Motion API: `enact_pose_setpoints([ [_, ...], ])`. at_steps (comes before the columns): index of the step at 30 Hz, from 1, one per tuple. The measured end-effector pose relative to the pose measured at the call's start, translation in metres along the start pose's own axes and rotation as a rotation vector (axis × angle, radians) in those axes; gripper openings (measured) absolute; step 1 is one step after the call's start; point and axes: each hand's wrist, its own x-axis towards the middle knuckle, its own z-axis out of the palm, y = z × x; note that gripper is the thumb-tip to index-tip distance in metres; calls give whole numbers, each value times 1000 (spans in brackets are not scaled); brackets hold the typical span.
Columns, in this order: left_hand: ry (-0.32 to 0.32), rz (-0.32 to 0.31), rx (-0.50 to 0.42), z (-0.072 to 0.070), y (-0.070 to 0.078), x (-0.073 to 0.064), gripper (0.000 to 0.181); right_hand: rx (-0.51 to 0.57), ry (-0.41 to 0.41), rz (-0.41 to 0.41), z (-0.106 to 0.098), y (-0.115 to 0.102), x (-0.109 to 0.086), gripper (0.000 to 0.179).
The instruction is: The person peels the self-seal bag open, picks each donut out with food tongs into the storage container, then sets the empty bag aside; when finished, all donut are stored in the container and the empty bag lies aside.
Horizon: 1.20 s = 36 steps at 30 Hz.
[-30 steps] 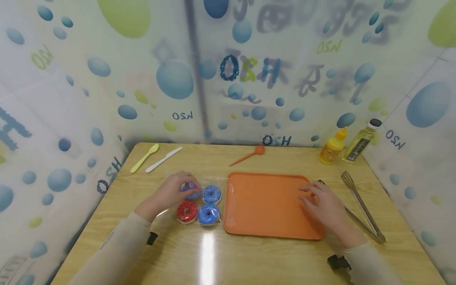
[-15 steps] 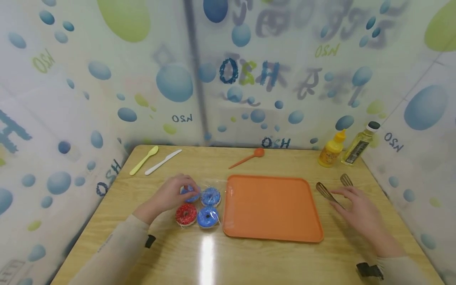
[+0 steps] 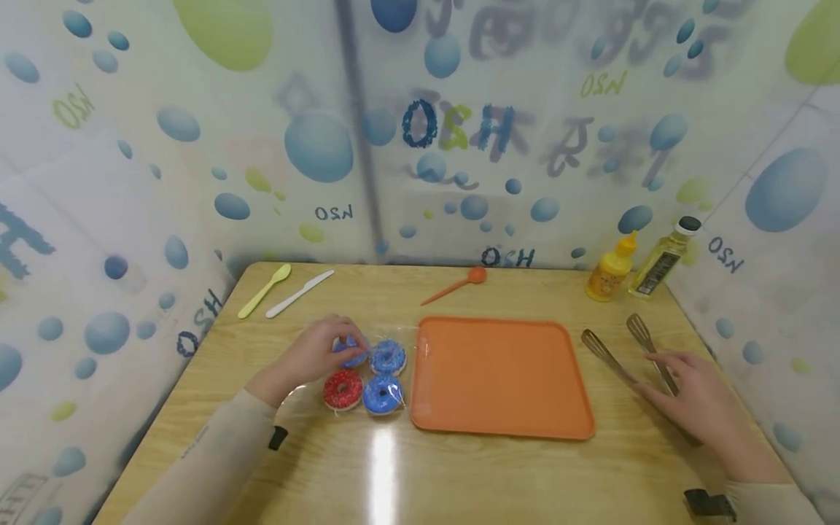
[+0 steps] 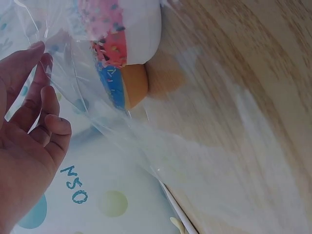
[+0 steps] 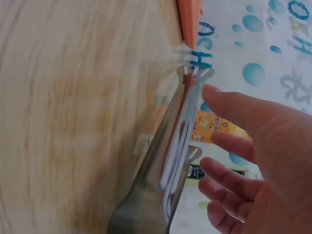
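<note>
My left hand (image 3: 321, 357) pinches the edge of a clear plastic bag (image 4: 97, 114) between thumb and fingertips. Inside the bag lie several toy donuts, among them a red one (image 3: 343, 390), a sprinkled blue one (image 3: 389, 357) and a plainer blue one (image 3: 383, 394); the left hand partly covers another blue one. Over at the right, my right hand (image 3: 698, 405) hovers at metal tongs (image 3: 607, 355), its thumb and fingers spread and apart. In the right wrist view, the fingers are beside the tongs and do not close on them.
An orange tray (image 3: 502, 379) lies between the bag and the tongs. Behind are a green spoon (image 3: 265, 291), a white knife (image 3: 300, 294) and an orange spoon (image 3: 454, 285). A yellow squeeze bottle (image 3: 610, 271) and an oil bottle (image 3: 661, 262) stand at the back right.
My right hand has moved rightward from over the tray's right edge to the tongs, then further along them. The left hand stays at the bag.
</note>
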Motion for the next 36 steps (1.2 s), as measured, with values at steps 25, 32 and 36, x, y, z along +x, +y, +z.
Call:
enact_pose_setpoints([
  [25,-8,-5,24,0,0,1,5,96,-216,156,4,25,-3,102],
  [32,0,-1,29,0,1,0,7,111,-178,141,6,23,-6,90],
  [36,-1,-2,25,0,2,0,6,157,-87,119,8,23,-8,76],
])
